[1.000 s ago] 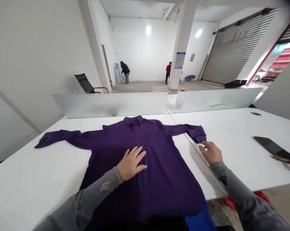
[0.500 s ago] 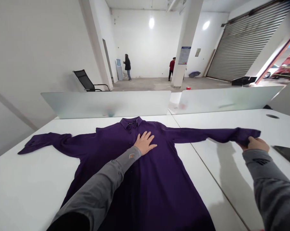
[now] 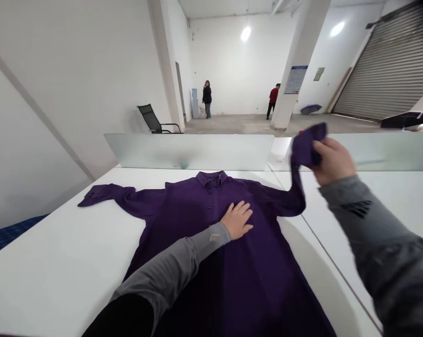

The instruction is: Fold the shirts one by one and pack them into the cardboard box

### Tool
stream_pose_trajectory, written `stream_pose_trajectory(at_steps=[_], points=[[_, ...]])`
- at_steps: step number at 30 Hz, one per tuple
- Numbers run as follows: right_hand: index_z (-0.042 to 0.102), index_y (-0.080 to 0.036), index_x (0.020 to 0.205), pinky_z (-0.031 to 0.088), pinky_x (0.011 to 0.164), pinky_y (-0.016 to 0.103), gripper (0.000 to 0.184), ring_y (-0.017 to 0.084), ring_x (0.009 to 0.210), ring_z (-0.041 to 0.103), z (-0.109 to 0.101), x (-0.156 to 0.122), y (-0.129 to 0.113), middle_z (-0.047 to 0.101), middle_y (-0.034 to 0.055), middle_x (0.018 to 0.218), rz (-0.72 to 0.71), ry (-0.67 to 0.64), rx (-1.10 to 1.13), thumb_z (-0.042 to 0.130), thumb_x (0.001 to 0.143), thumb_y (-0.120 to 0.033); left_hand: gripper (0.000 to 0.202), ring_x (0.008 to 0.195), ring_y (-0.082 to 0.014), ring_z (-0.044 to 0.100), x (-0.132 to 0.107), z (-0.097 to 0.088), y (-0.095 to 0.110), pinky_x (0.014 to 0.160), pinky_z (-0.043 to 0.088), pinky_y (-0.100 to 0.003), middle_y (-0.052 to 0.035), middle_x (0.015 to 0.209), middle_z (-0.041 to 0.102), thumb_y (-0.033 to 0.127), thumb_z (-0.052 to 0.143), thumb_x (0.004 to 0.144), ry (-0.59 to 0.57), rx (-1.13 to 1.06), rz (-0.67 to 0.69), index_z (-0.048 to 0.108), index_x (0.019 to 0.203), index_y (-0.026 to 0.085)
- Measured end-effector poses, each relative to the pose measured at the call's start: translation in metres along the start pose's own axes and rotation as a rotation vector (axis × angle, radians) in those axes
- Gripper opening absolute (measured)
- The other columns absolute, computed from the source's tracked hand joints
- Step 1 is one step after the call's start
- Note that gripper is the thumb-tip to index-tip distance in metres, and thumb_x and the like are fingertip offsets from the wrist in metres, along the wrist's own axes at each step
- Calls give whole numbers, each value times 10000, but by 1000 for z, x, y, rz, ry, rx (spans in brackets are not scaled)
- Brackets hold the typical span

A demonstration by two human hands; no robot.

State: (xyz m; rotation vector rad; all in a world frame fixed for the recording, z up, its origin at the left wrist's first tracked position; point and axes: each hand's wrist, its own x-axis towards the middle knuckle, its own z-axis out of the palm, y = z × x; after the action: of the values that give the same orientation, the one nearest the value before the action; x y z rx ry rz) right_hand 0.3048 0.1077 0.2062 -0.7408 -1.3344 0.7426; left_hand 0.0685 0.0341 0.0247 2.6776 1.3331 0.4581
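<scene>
A dark purple button-up shirt (image 3: 193,215) lies front up on the white table (image 3: 74,271), its collar pointing away from me. My left hand (image 3: 237,220) rests flat on the chest of the shirt, right of the button line, with its fingers spread. Off to the right, my right hand (image 3: 332,161) grips the cuff end of the right-side sleeve (image 3: 297,178) and holds it up above the table. From there the sleeve hangs down in a curve to the shoulder. The other sleeve (image 3: 123,195) lies stretched out to the left.
Frosted dividers (image 3: 197,152) stand along the table's far edge. A seam (image 3: 327,248) runs between table sections on the right. Beyond are a black chair (image 3: 151,119), a water dispenser (image 3: 194,103), a pillar (image 3: 299,61) and two people standing far back.
My right hand has lifted the cuff off the table and brought it inward, so the sleeve bends upward. My left hand stays flat on the chest. The view has turned left.
</scene>
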Motion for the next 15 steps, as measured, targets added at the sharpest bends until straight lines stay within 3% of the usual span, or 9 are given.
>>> stream_pose_trajectory(at_steps=[1, 3, 5, 6, 8, 12, 15], points=[[549, -222, 881, 488, 738, 332, 136, 129, 718, 562, 40, -2, 2, 619, -7, 819, 1, 10, 61, 624, 779, -271, 527, 1445, -286, 176, -14, -3, 5, 1150, 218, -557, -98, 1539, 305, 397, 479, 921, 2, -25, 32, 402, 1398, 188], [524, -212, 812, 492, 723, 300, 164, 118, 712, 561, 116, -18, 11, 599, -19, 780, 34, -95, 115, 644, 765, -314, 543, 1442, -290, 186, -45, -10, 9, 1156, 241, -516, -105, 1522, 335, 391, 527, 898, -2, -74, 87, 422, 1384, 172], [538, -202, 780, 498, 676, 287, 251, 133, 718, 582, 169, -40, 25, 612, -8, 764, 172, -341, 64, 664, 743, -416, 541, 1434, -292, 212, -81, -20, 3, 1160, 257, -475, -113, 1495, 378, 394, 569, 878, -5, -104, 132, 460, 1354, 160], [562, -197, 799, 496, 653, 279, 269, 146, 743, 602, 184, -50, 34, 630, 6, 792, 240, -462, -3, 659, 742, -442, 528, 1424, -293, 238, -100, -27, -3, 1159, 264, -462, -116, 1477, 405, 390, 584, 872, -4, -109, 142, 481, 1335, 159], [605, -191, 847, 492, 629, 270, 272, 174, 792, 636, 190, -65, 53, 656, 29, 834, 318, -551, -183, 621, 766, -450, 473, 1375, -284, 338, -136, -40, -20, 1141, 302, -434, -116, 1423, 468, 362, 597, 869, 1, -112, 118, 519, 1291, 165], [664, -176, 918, 502, 791, 356, 293, 226, 905, 642, 151, -84, 97, 691, 74, 901, 175, -332, -730, 501, 840, -406, 220, 1044, -195, 595, -190, -63, -59, 950, 469, -318, -75, 1127, 629, 281, 535, 903, 76, -127, -148, 608, 1083, 178], [629, -235, 1184, 400, 971, 548, 426, 311, 1179, 524, 120, -110, 131, 600, 108, 1280, 103, -441, -1154, 472, 865, -470, 160, 860, -164, 606, -210, -73, -84, 824, 481, -287, -41, 944, 620, 269, 471, 930, 187, -43, -362, 610, 926, 189]])
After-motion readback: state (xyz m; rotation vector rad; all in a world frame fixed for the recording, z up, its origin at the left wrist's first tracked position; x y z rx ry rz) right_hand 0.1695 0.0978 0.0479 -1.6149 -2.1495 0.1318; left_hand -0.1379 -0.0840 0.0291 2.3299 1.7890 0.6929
